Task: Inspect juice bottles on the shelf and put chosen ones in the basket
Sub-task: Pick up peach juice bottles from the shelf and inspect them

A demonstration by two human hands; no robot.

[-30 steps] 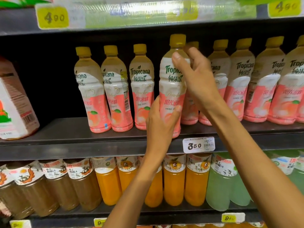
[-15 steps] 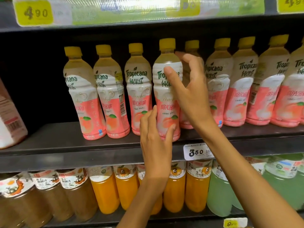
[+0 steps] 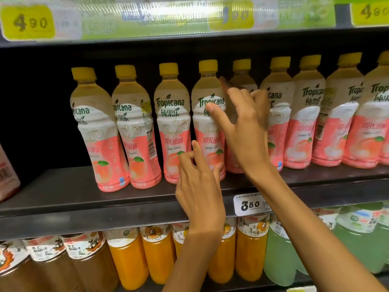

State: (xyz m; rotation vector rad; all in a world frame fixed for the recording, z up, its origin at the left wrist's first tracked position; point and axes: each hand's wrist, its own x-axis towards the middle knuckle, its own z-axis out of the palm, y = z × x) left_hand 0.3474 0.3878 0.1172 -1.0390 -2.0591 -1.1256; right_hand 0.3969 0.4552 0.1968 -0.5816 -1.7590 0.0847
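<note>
Change: both hands have let go of the peach bottle (image 3: 207, 114) since a second ago.
Bottle: upright near the shelf (image 3: 84, 199) front edge, fourth in its row.
Right hand (image 3: 242, 127): fingers spread, thumb touching the label.
Left hand (image 3: 197, 186): loosely curled beside the base, holding nothing.

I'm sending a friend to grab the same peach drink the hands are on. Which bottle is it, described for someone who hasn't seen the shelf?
Find the dark middle shelf lined with pink-labelled Tropicana peach bottles, above the white 3.50 price tag. Count from the row's left end: it is the fourth bottle. Unlike its neighbours, it has the right hand at its label and the left hand at its base.
</note>
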